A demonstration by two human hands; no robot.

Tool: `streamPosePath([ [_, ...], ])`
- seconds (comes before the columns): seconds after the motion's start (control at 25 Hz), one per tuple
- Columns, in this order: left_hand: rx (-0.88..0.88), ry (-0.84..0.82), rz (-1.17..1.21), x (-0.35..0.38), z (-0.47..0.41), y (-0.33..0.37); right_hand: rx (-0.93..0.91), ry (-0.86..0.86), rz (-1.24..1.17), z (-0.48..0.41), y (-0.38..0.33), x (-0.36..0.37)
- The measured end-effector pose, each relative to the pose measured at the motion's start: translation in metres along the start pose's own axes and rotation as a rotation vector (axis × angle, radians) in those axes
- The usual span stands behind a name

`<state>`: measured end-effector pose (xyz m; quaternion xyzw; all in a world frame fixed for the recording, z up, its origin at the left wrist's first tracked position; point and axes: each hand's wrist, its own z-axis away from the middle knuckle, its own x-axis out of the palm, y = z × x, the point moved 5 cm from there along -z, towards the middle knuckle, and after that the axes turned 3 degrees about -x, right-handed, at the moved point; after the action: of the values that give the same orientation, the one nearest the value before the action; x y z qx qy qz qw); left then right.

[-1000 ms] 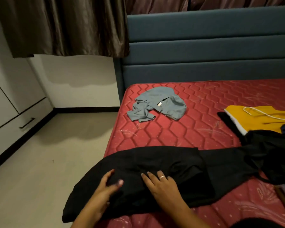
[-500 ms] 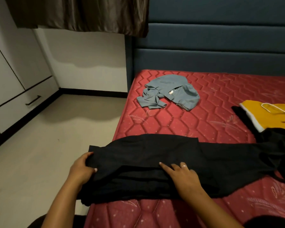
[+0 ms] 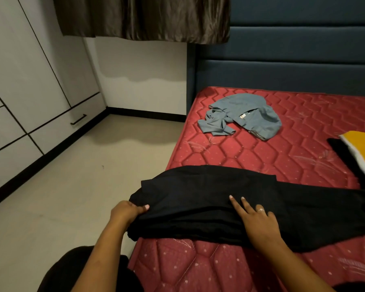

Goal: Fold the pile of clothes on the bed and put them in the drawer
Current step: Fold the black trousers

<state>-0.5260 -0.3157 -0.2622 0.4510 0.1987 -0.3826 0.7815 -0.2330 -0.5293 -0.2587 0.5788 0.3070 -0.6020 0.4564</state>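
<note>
A person's left hand (image 3: 127, 212) pinches the end of the black garment (image 3: 198, 192), fingers curled under it. The right hand (image 3: 259, 220) lies flat on top, fingers straight and slightly spread. The garment spans the red mattress (image 3: 261, 157) edge beneath both hands. If the flat hand lifts, the overhanging fold could slide floorward. Its right end is cut off; possibly trousers, too dark to tell.

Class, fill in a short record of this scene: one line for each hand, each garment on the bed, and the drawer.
Left hand: grips the left end of the long black cloth garment
Right hand: flat, fingers straight, pressing on that garment
Crumpled grey-blue garment: unfolded, farther up the red quilted mattress
Yellow garment: at the right edge, on black fabric
White drawer with black handle: closed
</note>
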Motion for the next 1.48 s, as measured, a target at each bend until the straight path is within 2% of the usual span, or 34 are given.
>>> streamPosePath([
  [0.16,-0.002,-0.009,-0.130,-0.001,-0.004,-0.002,0.031,0.020,0.018,0.002,0.002,0.000],
  [0.24,0.052,0.002,-0.228,0.003,-0.004,0.001,0.059,0.019,0.019,0.001,0.004,0.001],
  [0.4,0.141,0.187,-0.237,0.001,0.002,0.007,0.066,-0.015,0.036,0.001,0.005,0.002],
  [0.52,0.132,0.041,-0.391,0.017,-0.001,0.005,0.073,-0.031,0.055,0.001,0.005,0.003],
  [0.6,0.147,-0.019,-0.400,0.025,-0.003,0.004,0.080,-0.051,0.061,0.001,0.005,0.003],
  [0.68,0.210,0.034,-0.304,0.020,-0.002,0.011,0.091,-0.062,0.060,0.001,0.005,0.003],
  [0.72,0.257,0.122,-0.199,0.012,-0.001,0.016,0.102,-0.065,0.053,0.002,0.007,0.002],
  [0.84,0.368,0.342,0.277,-0.020,0.011,0.027,0.147,-0.085,0.041,0.003,0.016,0.003],
  [0.88,0.368,0.343,0.330,-0.025,0.013,0.027,0.166,-0.112,0.037,0.004,0.020,0.003],
  [0.96,0.363,0.289,0.252,-0.024,0.015,0.024,0.194,-0.178,0.034,0.007,0.027,0.005],
  [1.08,0.425,0.092,0.028,-0.011,0.007,0.020,0.258,-0.262,0.015,0.008,0.043,0.004],
  [1.2,0.376,-0.117,-0.044,0.007,0.000,0.016,0.352,-0.361,-0.013,0.013,0.058,0.003],
  [1.28,0.340,-0.109,-0.052,0.013,-0.001,0.012,0.374,-0.359,0.003,0.016,0.056,0.001],
  [1.36,0.347,0.008,-0.036,0.013,-0.002,0.014,0.343,-0.295,0.020,0.015,0.044,-0.007],
  [1.48,0.339,0.030,0.133,0.015,0.001,0.019,0.116,-0.167,-0.053,0.011,0.004,-0.020],
])
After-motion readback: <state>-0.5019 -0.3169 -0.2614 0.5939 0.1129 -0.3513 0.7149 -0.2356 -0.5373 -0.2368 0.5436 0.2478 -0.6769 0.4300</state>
